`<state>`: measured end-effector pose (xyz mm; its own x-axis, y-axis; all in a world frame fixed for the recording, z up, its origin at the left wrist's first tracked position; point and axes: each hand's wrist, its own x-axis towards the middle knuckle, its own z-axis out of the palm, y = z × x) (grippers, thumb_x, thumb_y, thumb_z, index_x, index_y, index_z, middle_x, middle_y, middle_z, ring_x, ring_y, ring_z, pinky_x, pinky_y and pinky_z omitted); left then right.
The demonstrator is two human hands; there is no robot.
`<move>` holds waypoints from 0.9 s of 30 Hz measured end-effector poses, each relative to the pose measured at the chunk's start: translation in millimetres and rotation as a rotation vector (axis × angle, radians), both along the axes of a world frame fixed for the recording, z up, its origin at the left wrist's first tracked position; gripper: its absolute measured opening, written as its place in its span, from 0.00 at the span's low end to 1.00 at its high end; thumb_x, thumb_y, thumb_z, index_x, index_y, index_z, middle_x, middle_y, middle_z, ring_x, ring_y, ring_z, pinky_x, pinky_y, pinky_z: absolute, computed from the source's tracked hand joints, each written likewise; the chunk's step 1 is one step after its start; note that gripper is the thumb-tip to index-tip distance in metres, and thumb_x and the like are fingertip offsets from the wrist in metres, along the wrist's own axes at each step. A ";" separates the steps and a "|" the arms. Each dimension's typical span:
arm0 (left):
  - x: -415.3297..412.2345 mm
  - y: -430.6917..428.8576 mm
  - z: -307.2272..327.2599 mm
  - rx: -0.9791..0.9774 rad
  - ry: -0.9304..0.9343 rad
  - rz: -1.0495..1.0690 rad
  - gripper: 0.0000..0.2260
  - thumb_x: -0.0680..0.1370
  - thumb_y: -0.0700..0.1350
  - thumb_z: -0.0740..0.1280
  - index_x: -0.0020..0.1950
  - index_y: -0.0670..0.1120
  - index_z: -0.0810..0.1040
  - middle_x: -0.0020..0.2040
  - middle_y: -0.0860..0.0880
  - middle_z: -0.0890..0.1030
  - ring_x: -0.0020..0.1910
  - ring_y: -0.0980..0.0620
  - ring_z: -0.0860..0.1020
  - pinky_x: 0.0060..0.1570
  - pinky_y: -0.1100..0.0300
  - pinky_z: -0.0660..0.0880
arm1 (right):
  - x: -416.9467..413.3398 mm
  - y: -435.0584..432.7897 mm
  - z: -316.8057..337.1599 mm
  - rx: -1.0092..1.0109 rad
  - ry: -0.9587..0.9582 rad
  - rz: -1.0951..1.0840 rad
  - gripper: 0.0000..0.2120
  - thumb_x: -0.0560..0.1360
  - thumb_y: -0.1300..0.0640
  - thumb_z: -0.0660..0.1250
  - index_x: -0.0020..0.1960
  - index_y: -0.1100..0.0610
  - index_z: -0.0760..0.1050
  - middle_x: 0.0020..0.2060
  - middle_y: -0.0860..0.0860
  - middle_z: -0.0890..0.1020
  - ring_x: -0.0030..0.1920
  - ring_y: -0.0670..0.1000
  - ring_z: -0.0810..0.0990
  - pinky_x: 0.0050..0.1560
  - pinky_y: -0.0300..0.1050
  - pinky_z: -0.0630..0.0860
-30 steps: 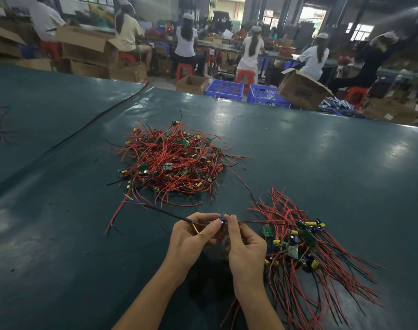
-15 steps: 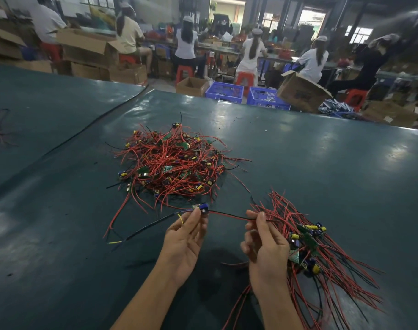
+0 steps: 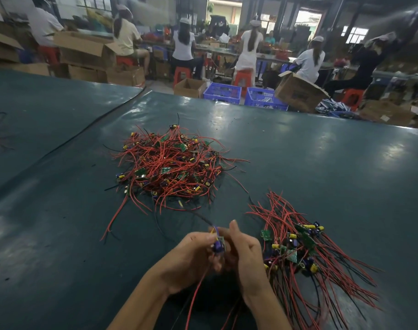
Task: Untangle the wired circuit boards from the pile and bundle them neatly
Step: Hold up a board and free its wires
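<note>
Left hand (image 3: 191, 260) rejoined right hand (image 3: 247, 258), gripping one board (image 3: 218, 246), perhaps jointly.

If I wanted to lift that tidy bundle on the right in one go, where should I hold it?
Probably at the middle of the sorted bundle, where its circuit boards cluster. Come from above, grip across the wires: they fan out loose at both ends, so grabbing an end would likely spill it. The left hand holds a single board now.
</note>
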<state>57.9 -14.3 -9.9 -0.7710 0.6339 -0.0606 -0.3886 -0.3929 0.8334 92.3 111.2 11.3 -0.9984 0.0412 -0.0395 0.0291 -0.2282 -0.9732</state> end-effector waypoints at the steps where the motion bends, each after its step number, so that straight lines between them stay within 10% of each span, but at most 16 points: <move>1: 2.0 -1.5 -1.1 -0.033 0.040 -0.041 0.16 0.69 0.58 0.74 0.39 0.45 0.83 0.29 0.52 0.77 0.28 0.56 0.74 0.34 0.63 0.73 | 1.4 -0.9 1.3 -0.013 -0.015 0.026 0.22 0.71 0.41 0.64 0.43 0.58 0.86 0.30 0.59 0.82 0.26 0.52 0.78 0.27 0.40 0.75; 15: 1.9 0.2 9.2 0.069 -0.414 0.105 0.21 0.75 0.52 0.59 0.34 0.40 0.82 0.31 0.46 0.78 0.28 0.51 0.76 0.32 0.60 0.75 | -2.2 -5.6 -0.3 -0.154 -0.007 -0.217 0.07 0.67 0.54 0.72 0.35 0.57 0.83 0.28 0.55 0.82 0.25 0.48 0.78 0.23 0.38 0.74; 20: 7.3 2.6 3.5 0.015 -0.145 0.051 0.09 0.68 0.37 0.69 0.46 0.40 0.85 0.39 0.45 0.82 0.34 0.53 0.79 0.36 0.62 0.77 | -2.4 -3.7 2.6 -0.172 0.018 -0.351 0.05 0.68 0.55 0.72 0.36 0.55 0.83 0.27 0.52 0.80 0.24 0.47 0.76 0.22 0.39 0.74; 27: 8.7 18.2 -1.0 -0.156 0.026 0.427 0.18 0.69 0.57 0.72 0.44 0.42 0.84 0.41 0.38 0.82 0.36 0.47 0.81 0.36 0.57 0.79 | -3.5 -5.2 -2.7 -0.052 0.072 -0.363 0.07 0.74 0.59 0.70 0.37 0.57 0.82 0.29 0.54 0.82 0.29 0.49 0.79 0.27 0.41 0.79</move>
